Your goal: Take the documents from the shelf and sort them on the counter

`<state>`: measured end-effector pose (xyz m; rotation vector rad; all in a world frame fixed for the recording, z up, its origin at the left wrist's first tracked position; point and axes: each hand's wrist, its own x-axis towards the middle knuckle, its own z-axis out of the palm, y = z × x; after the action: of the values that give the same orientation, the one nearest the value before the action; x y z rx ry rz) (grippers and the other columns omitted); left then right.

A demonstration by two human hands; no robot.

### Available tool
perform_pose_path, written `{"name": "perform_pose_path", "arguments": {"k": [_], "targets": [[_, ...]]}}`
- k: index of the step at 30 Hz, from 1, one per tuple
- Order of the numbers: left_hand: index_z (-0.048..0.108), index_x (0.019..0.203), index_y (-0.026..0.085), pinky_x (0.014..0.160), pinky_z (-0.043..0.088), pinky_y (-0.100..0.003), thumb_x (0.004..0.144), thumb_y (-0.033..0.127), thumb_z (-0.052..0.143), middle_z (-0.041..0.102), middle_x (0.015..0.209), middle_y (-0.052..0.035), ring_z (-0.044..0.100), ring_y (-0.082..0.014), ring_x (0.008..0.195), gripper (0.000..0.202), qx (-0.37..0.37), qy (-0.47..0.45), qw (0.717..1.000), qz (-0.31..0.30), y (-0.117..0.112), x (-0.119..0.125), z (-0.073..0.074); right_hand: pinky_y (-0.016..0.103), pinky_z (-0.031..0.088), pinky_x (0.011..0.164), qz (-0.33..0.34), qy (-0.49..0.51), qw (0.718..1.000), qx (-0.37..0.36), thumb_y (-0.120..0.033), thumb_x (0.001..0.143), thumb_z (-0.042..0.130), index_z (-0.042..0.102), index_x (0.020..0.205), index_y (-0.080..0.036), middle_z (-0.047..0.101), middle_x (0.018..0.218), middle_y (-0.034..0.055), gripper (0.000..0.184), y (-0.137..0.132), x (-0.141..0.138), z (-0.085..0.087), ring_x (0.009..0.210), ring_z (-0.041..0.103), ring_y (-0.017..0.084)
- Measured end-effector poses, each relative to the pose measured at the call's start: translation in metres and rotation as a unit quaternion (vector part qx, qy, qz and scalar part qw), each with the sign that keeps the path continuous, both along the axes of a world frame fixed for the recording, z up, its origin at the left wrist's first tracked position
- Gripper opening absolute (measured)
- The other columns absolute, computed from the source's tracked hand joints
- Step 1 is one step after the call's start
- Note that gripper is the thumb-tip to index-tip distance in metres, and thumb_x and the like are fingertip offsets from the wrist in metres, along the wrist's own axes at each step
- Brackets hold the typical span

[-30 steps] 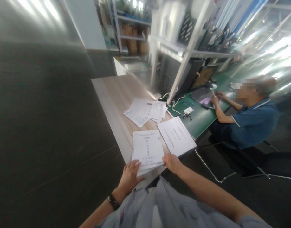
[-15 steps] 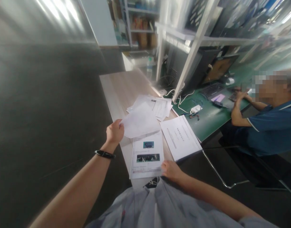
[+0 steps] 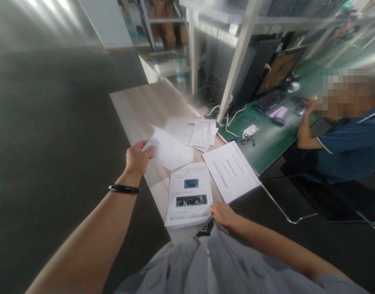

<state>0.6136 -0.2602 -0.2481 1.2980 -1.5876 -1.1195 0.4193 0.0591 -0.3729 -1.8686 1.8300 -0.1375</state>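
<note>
My left hand point(image 3: 137, 158) pinches the left edge of a loose sheet of paper point(image 3: 172, 150), lifted and slanting over the table. Close to my body lies a stack of printed pages point(image 3: 190, 183) with two dark photos on top and punched holes or a ragged edge down its left side. At its lower right corner my right hand point(image 3: 222, 213) is closed with the fingers on the page edge. More printed sheets point(image 3: 202, 132) lie fanned out behind the lifted sheet. A document with a title page point(image 3: 233, 171) rests to the right of the stack.
The pale wood table point(image 3: 138, 102) adjoins a green workbench point(image 3: 264, 143) with a keyboard point(image 3: 270, 101), a monitor point(image 3: 281, 69), cables and a white adapter point(image 3: 250, 130). A seated person point(image 3: 349, 143) is at the right. A plastic bottle point(image 3: 180, 73) stands behind the table.
My left hand has moved left and slightly up with the sheet, uncovering more of the stack's top page. My right hand stays at the stack's corner. The view has shifted somewhat.
</note>
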Motion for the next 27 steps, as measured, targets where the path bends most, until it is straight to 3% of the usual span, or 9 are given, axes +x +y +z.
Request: {"name": "perform_pose_path", "arguments": {"k": [4,6,8,10,13,17,21,24,27], "targets": [[0.069,0.094,0.015,0.066,0.051,-0.026,0.072,0.041,0.065,0.069,0.080,-0.0042,0.061,-0.0153,0.069,0.035,0.024,-0.021,0.980,-0.198,0.035,0.001,-0.002,0.018,0.033,0.046,-0.098,-0.027,0.994,-0.040,-0.032,0.077,0.066,0.064,0.061,-0.017,0.058,0.051,-0.0053,0.023,-0.054,-0.027,0.038,0.047,0.051,0.008],[0.071,0.094,0.017,0.076,0.052,-0.029,0.062,0.041,0.074,0.070,0.087,-0.0051,0.064,-0.0192,0.079,0.040,0.027,-0.040,0.960,-0.277,0.050,0.005,-0.002,0.018,0.036,0.049,-0.154,-0.029,0.984,-0.086,-0.035,0.087,0.054,0.065,0.073,-0.016,0.062,0.058,-0.0035,0.026,-0.085,-0.044,0.059,0.052,0.053,0.009],[0.071,0.096,0.019,0.087,0.050,-0.033,0.049,0.035,0.083,0.070,0.096,-0.0059,0.063,-0.0230,0.092,0.051,0.015,-0.059,0.947,-0.316,0.055,0.006,-0.003,0.020,0.042,0.059,-0.199,-0.025,0.970,-0.139,-0.037,0.094,0.040,0.063,0.092,-0.015,0.066,0.074,0.0005,0.033,-0.108,-0.058,0.074,0.066,0.059,0.011],[0.071,0.094,0.020,0.093,0.047,-0.036,0.049,0.033,0.082,0.070,0.099,-0.0063,0.062,-0.0244,0.098,0.048,-0.004,-0.078,0.950,-0.302,0.051,0.003,-0.007,0.025,0.046,0.074,-0.229,-0.014,0.956,-0.181,-0.034,0.098,0.028,0.057,0.111,-0.014,0.066,0.096,0.0063,0.038,-0.113,-0.062,0.078,0.087,0.060,0.014],[0.070,0.083,0.017,0.083,0.049,-0.033,0.064,0.036,0.072,0.070,0.087,-0.0061,0.062,-0.0232,0.090,0.027,-0.020,-0.099,0.971,-0.217,0.034,-0.004,-0.016,0.034,0.045,0.088,-0.220,0.008,0.955,-0.196,-0.029,0.097,0.031,0.050,0.121,-0.012,0.059,0.113,0.0136,0.035,-0.087,-0.041,0.060,0.105,0.056,0.020],[0.069,0.084,0.014,0.062,0.048,-0.025,0.065,0.037,0.071,0.069,0.076,-0.0035,0.062,-0.0196,0.074,0.030,0.001,-0.089,0.990,-0.109,0.009,-0.010,-0.026,0.031,0.050,0.080,-0.048,0.007,0.992,-0.120,-0.030,0.073,0.072,0.063,0.094,-0.016,0.065,0.097,0.0084,0.027,-0.021,0.012,0.008,0.089,0.061,0.021],[0.067,0.085,0.012,0.056,0.047,-0.022,0.062,0.032,0.073,0.068,0.072,-0.0015,0.061,-0.0168,0.069,0.031,0.040,-0.050,0.997,-0.041,-0.001,-0.009,-0.033,0.041,0.046,0.092,0.030,0.044,0.997,-0.065,-0.016,0.082,0.059,0.060,0.108,-0.007,0.055,0.123,0.0224,0.027,0.015,0.037,-0.028,0.110,0.054,0.028],[0.066,0.087,0.011,0.057,0.049,-0.023,0.063,0.030,0.072,0.068,0.071,-0.0012,0.062,-0.0161,0.067,0.031,0.066,-0.010,0.998,-0.007,-0.004,-0.010,-0.039,0.042,0.045,0.093,0.064,0.057,0.996,-0.035,-0.010,0.088,0.046,0.060,0.108,-0.006,0.051,0.129,0.0238,0.025,0.015,0.033,-0.033,0.116,0.051,0.028],[0.064,0.088,0.011,0.058,0.051,-0.026,0.064,0.029,0.071,0.068,0.072,-0.0017,0.062,-0.0157,0.065,0.031,0.087,0.040,0.995,0.023,-0.008,-0.013,-0.044,0.036,0.049,0.083,0.086,0.062,0.994,-0.004,-0.011,0.087,0.047,0.063,0.101,-0.008,0.061,0.113,0.0202,0.021,0.009,0.025,-0.027,0.102,0.058,0.025]]}}
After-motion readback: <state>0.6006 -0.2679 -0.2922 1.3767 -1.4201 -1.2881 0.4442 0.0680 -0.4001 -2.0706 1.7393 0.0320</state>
